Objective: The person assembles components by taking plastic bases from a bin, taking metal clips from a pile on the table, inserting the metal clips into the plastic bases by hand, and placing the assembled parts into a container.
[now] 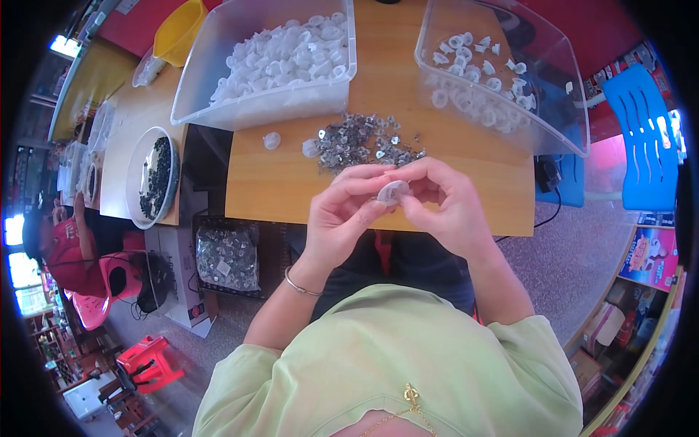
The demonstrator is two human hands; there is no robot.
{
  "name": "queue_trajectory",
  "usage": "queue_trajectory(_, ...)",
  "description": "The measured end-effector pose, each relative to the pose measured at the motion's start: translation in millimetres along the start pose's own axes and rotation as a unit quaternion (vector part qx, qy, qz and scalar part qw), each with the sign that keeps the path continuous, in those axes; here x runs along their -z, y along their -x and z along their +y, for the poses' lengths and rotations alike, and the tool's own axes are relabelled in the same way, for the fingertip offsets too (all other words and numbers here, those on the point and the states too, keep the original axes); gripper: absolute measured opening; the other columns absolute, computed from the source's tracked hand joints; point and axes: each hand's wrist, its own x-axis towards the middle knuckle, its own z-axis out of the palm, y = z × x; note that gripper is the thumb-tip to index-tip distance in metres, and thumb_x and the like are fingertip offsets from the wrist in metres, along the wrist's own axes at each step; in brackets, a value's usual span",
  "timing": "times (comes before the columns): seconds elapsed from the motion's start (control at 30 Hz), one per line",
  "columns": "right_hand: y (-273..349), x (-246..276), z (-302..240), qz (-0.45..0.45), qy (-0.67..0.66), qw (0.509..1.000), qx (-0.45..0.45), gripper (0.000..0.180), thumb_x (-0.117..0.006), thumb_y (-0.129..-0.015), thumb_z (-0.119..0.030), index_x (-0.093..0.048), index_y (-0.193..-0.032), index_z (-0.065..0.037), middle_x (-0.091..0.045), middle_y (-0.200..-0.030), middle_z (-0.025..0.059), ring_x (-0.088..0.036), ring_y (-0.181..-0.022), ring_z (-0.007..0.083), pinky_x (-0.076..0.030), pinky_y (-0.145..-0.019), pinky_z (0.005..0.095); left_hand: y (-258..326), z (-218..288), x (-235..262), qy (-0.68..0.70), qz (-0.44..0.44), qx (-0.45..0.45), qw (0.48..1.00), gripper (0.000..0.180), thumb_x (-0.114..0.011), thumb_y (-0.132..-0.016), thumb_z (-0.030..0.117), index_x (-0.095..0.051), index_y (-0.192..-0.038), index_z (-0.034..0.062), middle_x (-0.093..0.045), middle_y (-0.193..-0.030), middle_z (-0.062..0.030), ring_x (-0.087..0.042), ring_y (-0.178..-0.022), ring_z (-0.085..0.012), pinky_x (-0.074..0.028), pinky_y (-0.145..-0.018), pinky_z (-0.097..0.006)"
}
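Observation:
My left hand (341,211) and my right hand (444,200) meet over the near edge of the wooden table (291,197). Between their fingertips they pinch a small round white plastic piece (393,191), with thumbs and forefingers closed on it. Whether a metal bit is also in the fingers is hidden. Just beyond my hands lies a loose heap of small silvery metal clips (357,142). Two white plastic pieces, one of them a rounded cap (271,140), rest left of the heap.
A clear bin (262,109) heaped with white plastic pieces stands at the far left. Another clear bin (539,131), holding fewer, is at the far right. Further left are a round tub (173,189) of dark bits, a yellow bowl (178,36) and a seated person (73,240).

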Motion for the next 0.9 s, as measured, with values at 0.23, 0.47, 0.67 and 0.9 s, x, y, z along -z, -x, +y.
queue_trajectory(0.23,-4.4,-3.6,-1.3,0.016,-0.019,1.0,-0.009,0.017,-0.058,-0.076,0.004,-0.061,-0.092,0.0,-0.06,-0.082,0.0027,-0.059,-0.073,0.0071,-0.049,-0.066,0.0213,0.8,-0.1,3.0,0.007,-0.002,0.02,1.0,0.024,-0.053,-0.087,-0.004,-0.06,-0.11,-0.0014,-0.047,-0.124,-0.0146,-0.052,-0.113,-0.0227,-0.049,-0.092,-0.034)
queue_trajectory(0.47,-4.6,-6.3,3.0,0.021,-0.004,1.0,-0.014,0.015,-0.057,-0.076,0.004,-0.059,-0.091,0.0,-0.061,-0.082,0.0032,-0.059,-0.073,0.0066,-0.049,-0.066,0.0216,2.3,-5.6,6.0,0.034,0.01,0.047,0.998,0.023,-0.054,-0.087,-0.002,-0.059,-0.109,-0.0018,-0.048,-0.123,-0.0148,-0.052,-0.112,-0.0232,-0.048,-0.093,-0.036)
queue_trajectory(0.67,-8.1,-8.5,7.1,0.02,-0.034,0.999,-0.021,0.019,-0.058,-0.077,0.003,-0.06,-0.096,0.001,-0.061,-0.085,0.0041,-0.059,-0.073,0.0071,-0.05,-0.065,0.0221,0.1,0.2,2.0,0.094,0.034,0.068,0.993,0.023,-0.053,-0.088,0.0,-0.053,-0.111,-0.0025,-0.051,-0.121,-0.0151,-0.052,-0.112,-0.0226,-0.048,-0.092,-0.036)
queue_trajectory(0.9,-2.9,-12.7,3.5,0.024,0.059,0.997,0.054,0.031,-0.062,-0.077,0.004,-0.06,-0.107,-0.002,-0.059,-0.094,0.006,-0.06,-0.078,0.0115,-0.05,-0.068,0.0226,-1.9,7.5,-0.8,0.092,0.066,0.075,0.991,0.02,-0.053,-0.089,0.002,-0.051,-0.108,-0.0012,-0.049,-0.123,-0.0158,-0.052,-0.113,-0.0217,-0.048,-0.092,-0.034)
